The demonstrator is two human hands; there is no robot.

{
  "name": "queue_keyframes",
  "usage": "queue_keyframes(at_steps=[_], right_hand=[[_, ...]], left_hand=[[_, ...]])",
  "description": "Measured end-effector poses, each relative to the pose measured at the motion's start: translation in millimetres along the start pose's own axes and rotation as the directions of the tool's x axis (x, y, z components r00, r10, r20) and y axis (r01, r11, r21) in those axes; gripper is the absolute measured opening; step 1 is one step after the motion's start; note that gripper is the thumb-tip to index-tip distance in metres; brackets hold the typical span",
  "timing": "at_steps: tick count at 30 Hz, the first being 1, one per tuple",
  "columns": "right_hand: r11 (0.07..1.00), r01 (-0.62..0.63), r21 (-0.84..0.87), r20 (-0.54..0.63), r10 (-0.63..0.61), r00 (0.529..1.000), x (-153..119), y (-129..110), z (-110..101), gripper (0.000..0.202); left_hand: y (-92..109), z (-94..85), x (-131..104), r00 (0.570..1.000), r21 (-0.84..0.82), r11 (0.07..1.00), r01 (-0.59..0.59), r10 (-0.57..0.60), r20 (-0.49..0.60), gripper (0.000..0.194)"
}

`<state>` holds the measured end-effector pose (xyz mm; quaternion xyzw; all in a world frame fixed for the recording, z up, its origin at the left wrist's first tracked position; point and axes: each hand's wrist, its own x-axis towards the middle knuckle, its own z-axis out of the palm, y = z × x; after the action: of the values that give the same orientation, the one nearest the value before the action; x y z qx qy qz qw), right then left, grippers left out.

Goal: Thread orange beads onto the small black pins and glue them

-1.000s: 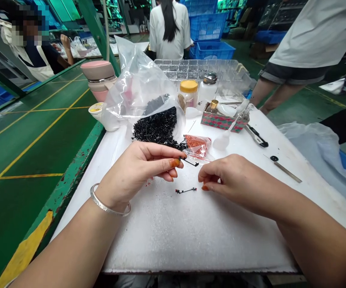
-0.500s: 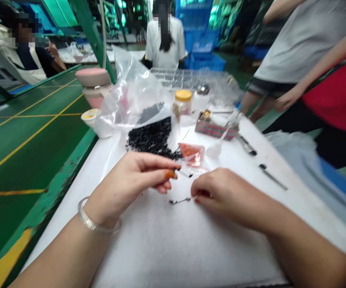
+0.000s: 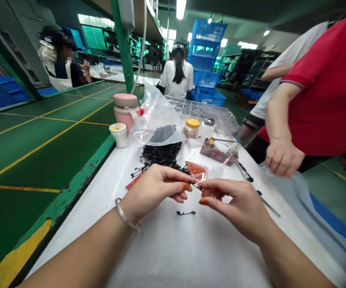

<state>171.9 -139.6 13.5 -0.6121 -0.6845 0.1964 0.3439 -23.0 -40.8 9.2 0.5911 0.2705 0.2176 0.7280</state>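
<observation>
1. On the near stretch of the white table [image 3: 173, 248], one loose thin black part [image 3: 186, 213] with reddish ends is laid flat by itself, presumably so that it is not mixed with others.
2. Just beyond, a held black part [image 3: 196, 187] is pinched between thumb and index finger of the left hand [image 3: 158, 186], other fingers curled; its far end is thus left exposed, apparently for access.
3. At that end the right hand [image 3: 239, 204] is placed, thumb and index finger slightly parted; whether anything is gripped cannot be told.
4. Farther on, a pile of black parts [image 3: 162, 156] is spread at the clear bag [image 3: 155, 110], a red-orange packet [image 3: 196, 169] set at its right, seemingly for easy reach.
5. Behind these, a patterned box [image 3: 216, 154], a yellow-lidded jar [image 3: 192, 128] and a pink cup [image 3: 125, 110] are stood, probably out of the hands' way.
6. Farthest off, blue crates [image 3: 207, 52] are stacked.
</observation>
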Motion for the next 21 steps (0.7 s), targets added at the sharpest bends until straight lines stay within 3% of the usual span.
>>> queue_keyframes(at_steps=[7, 12, 17, 21], right_hand=[[0.966, 0.168, -0.196, -0.153, -0.199, 0.968, -7.7, -4.7, 2.8, 0.012], [0.955, 0.200, -0.218, -0.170, -0.239, 0.956, -6.5, -3.6, 1.6, 0.012], [0.929, 0.280, -0.243, -0.230, -0.336, 0.913, -6.1, -3.3, 1.4, 0.009], [0.928, 0.269, -0.256, -0.279, -0.338, 0.899, -5.8, -2.4, 1.8, 0.008]], left_hand=[[2.6, 5.0, -2.1, 1.000, -0.007, 1.000, 0.005, -0.005, 0.006, 0.019], [2.7, 3.5, -0.9, 1.000, -0.022, 1.000, -0.003, 0.003, 0.013, 0.018], [1.6, 3.6, -0.6, 1.000, -0.041, 0.999, 0.016, -0.016, 0.022, 0.016], [1.6, 2.6, -1.2, 0.999, -0.033, 0.999, 0.027, -0.026, 0.033, 0.016]])
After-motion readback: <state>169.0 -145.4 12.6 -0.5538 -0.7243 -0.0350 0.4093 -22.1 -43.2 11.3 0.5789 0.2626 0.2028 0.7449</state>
